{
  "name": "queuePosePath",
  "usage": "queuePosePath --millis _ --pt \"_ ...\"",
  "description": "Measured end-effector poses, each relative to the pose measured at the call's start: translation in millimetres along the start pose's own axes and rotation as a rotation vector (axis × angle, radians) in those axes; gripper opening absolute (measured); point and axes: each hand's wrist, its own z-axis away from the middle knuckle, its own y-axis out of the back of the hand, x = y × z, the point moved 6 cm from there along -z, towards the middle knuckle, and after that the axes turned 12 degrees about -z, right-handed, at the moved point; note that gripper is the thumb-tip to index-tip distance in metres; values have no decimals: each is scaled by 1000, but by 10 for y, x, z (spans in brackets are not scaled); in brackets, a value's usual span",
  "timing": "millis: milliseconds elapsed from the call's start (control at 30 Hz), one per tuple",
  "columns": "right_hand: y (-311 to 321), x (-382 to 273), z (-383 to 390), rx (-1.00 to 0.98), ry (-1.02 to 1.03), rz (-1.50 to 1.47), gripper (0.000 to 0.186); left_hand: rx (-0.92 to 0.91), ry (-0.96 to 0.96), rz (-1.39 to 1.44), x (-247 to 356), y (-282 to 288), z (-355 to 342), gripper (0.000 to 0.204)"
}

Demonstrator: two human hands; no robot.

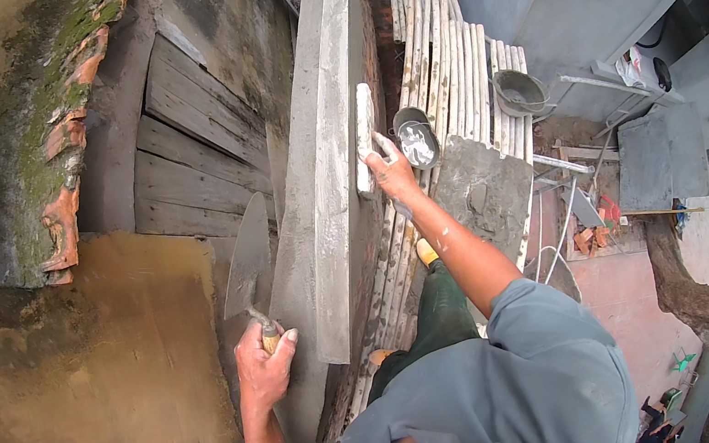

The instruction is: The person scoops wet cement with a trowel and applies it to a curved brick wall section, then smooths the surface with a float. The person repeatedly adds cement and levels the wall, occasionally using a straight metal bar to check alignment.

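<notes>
Grey shirt (511, 391) nearest | I see left hand (264, 366) wrapped round trowel (246, 255), blade forward, left of ledge (334, 197) | right hand (393, 173) clasps float (365, 122) beside ledge's right edge, long axis running along it

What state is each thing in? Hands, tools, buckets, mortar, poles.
Left hand: closed around trowel handle
Trowel: held, blade smeared
Right hand: gripping white bar
White bar: held lengthwise along the wall
Small dark bucket: open, pale contents
Gray bucket: open, fill unclear
Mortar: spread, uneven
Poles: laid side by side
</notes>
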Motion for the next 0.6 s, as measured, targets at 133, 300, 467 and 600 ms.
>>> queuePosePath --millis 133,300,467,600 --pt "442 520 758 168 -265 -191 66 71 -126 -312 346 -133 -131 32" --pt "1037 413 1151 235 -272 -346 59 121 -224 -494 688 -311 -158 54" --pt "1535 182 1358 304 -133 -300 56 181 -333 -614 847 -482 -76 59" --pt "1747 227 1530 369 -72 -331 57 150 -326 -632 825 -584 -46 56"
